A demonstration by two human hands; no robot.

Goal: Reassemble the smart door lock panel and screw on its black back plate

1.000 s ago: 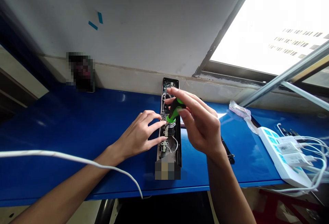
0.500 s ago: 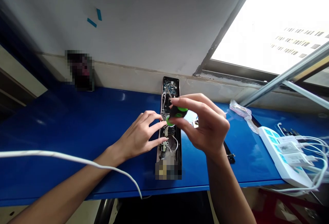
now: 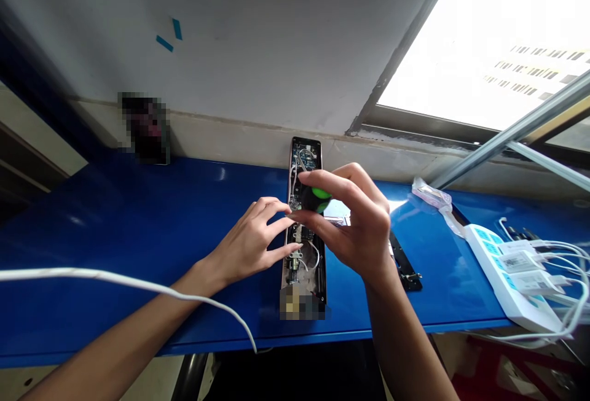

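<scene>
A long, narrow device casing (image 3: 321, 260) lies open on the blue table, with a circuit board (image 3: 308, 158), white wires (image 3: 316, 258) and metal parts inside. My right hand (image 3: 357, 223) is closed around the green-and-black handle of a screwdriver (image 3: 314, 197), held over the middle of the casing. The screwdriver's shaft and tip are hidden from this angle. On the casing's left side, my left hand (image 3: 251, 238) has its fingers spread, with the fingertips on the edge and the inner parts. The casing's near end is blurred out.
To the right lie a black plate (image 3: 406, 269) and a plastic packet (image 3: 432, 195). A white power strip (image 3: 495, 278) carries several plugs and cables. A white cable (image 3: 138, 284) crosses over my left forearm. A pixelated dark object (image 3: 145, 128) leans against the wall at the back left.
My right hand has shifted slightly left and turned with the screwdriver, uncovering more of the black plate. A green part over the casing is now out of sight. My left hand stays put.
</scene>
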